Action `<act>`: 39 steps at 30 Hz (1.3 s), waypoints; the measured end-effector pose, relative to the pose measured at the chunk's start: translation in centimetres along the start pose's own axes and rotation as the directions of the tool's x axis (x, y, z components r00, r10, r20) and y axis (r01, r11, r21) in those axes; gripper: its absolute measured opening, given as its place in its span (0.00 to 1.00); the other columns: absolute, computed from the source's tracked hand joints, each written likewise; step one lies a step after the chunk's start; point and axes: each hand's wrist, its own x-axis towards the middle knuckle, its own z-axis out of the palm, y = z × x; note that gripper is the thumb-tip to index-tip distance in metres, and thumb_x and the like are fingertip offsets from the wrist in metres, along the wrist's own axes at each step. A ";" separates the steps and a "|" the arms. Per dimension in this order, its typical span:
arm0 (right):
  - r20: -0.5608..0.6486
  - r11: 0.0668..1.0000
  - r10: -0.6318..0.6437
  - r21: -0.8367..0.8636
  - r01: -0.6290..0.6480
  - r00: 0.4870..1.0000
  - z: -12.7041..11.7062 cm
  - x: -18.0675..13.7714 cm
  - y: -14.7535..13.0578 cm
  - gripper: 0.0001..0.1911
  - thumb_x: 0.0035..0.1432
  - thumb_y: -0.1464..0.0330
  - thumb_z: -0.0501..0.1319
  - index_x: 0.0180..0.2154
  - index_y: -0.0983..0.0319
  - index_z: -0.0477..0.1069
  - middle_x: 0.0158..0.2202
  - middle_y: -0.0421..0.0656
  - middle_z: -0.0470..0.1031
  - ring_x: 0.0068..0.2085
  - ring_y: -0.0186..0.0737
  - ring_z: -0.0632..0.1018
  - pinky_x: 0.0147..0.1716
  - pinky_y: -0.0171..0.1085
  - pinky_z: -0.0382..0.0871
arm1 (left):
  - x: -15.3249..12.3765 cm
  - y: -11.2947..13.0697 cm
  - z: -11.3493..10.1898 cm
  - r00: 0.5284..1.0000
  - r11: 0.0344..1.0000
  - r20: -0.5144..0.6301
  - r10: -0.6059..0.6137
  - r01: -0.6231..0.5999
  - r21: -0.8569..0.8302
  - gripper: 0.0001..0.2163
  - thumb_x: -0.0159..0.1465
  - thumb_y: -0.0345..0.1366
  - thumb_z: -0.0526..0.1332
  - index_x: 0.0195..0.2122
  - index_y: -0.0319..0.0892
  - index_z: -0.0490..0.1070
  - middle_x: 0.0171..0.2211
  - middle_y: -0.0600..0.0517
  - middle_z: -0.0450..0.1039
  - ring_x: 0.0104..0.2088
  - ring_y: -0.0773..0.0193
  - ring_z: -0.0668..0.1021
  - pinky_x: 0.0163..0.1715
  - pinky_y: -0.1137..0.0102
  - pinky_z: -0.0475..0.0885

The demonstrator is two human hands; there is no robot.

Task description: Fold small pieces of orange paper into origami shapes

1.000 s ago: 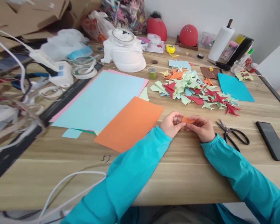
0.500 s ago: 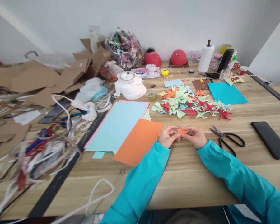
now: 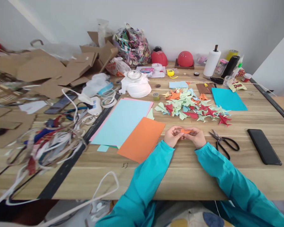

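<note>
Meanwhile, the view has pulled back; both hands stay together, left hand [image 3: 172,136] and right hand [image 3: 197,137] pinching the orange paper [image 3: 185,130] beside the scissors [image 3: 223,143]. Folding continues unchanged.

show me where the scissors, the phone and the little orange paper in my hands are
scissors [image 3: 223,142], head view, on the pivot where the blades meet the handles
phone [image 3: 264,146], head view, middle of its dark screen
small orange paper [image 3: 186,130], head view, its middle, between both hands

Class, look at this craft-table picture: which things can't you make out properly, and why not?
Head view:
- small orange paper: mostly covered by the left hand and right hand; shape unclear.
- cable tangle: blurred.
- bottles at the far edge: too small to read.
- white cord: cut off by the bottom edge.
</note>
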 end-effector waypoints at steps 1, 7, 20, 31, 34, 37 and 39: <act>0.002 1.000 -0.001 -0.010 0.001 1.000 -0.1 -0.1 0.0 0.15 0.38 0.67 0.69 0.32 0.63 0.72 0.23 0.40 0.76 0.23 0.34 0.76 0.26 0.36 0.72 | 0.0 0.0 0.0 1.000 1.000 0.007 0.002 -0.002 -0.012 0.18 0.43 0.37 0.69 0.33 0.36 0.67 0.18 0.55 0.71 0.18 0.69 0.73 0.22 0.73 0.69; 0.024 0.996 -0.009 -0.084 0.011 1.000 -0.4 -0.6 -0.2 0.15 0.39 0.68 0.68 0.34 0.62 0.73 0.26 0.40 0.77 0.24 0.34 0.76 0.28 0.36 0.73 | -0.1 -0.4 0.1 0.998 0.992 0.040 -0.053 0.057 -0.108 0.18 0.43 0.37 0.68 0.33 0.36 0.66 0.18 0.55 0.71 0.18 0.68 0.74 0.21 0.72 0.70; -0.053 0.990 0.009 -0.142 -0.017 0.999 0.6 -0.9 -0.6 0.15 0.36 0.69 0.70 0.31 0.63 0.73 0.22 0.40 0.76 0.21 0.33 0.75 0.24 0.35 0.71 | -0.3 -0.7 -0.8 1.000 0.996 -0.005 -0.029 0.029 -0.082 0.16 0.44 0.38 0.67 0.31 0.37 0.67 0.18 0.55 0.70 0.17 0.68 0.73 0.20 0.72 0.70; 0.058 0.997 0.066 0.044 -0.068 0.996 0.6 -0.9 -0.1 0.16 0.36 0.68 0.69 0.31 0.64 0.72 0.23 0.40 0.75 0.22 0.32 0.74 0.22 0.33 0.69 | -0.6 -0.7 -0.7 0.999 0.999 0.028 -0.028 0.029 -0.024 0.21 0.41 0.38 0.70 0.35 0.36 0.67 0.18 0.55 0.71 0.17 0.70 0.73 0.21 0.74 0.68; 0.075 0.995 0.065 0.070 -0.071 0.995 0.7 -1.2 0.0 0.17 0.35 0.67 0.69 0.32 0.63 0.71 0.23 0.40 0.75 0.23 0.33 0.75 0.22 0.33 0.69 | -0.6 -0.9 -0.9 0.995 0.997 0.069 -0.068 0.070 -0.037 0.21 0.42 0.38 0.70 0.35 0.36 0.67 0.17 0.56 0.70 0.16 0.69 0.73 0.20 0.74 0.68; 0.085 0.997 0.052 0.051 -0.057 0.995 0.6 -1.4 -0.1 0.17 0.37 0.67 0.69 0.33 0.63 0.71 0.23 0.40 0.75 0.22 0.33 0.74 0.21 0.33 0.69 | -0.7 -0.8 -1.2 0.984 0.984 0.116 -0.135 0.147 -0.104 0.23 0.41 0.39 0.70 0.37 0.36 0.67 0.17 0.56 0.70 0.17 0.68 0.73 0.20 0.73 0.69; 0.090 0.999 0.041 0.011 -0.042 0.995 0.3 -1.4 -0.2 0.19 0.38 0.67 0.68 0.36 0.63 0.71 0.22 0.39 0.74 0.22 0.33 0.73 0.21 0.33 0.69 | -0.8 -0.6 -1.3 0.977 0.974 0.138 -0.162 0.181 -0.133 0.25 0.41 0.40 0.70 0.40 0.36 0.67 0.17 0.56 0.70 0.17 0.67 0.73 0.20 0.71 0.70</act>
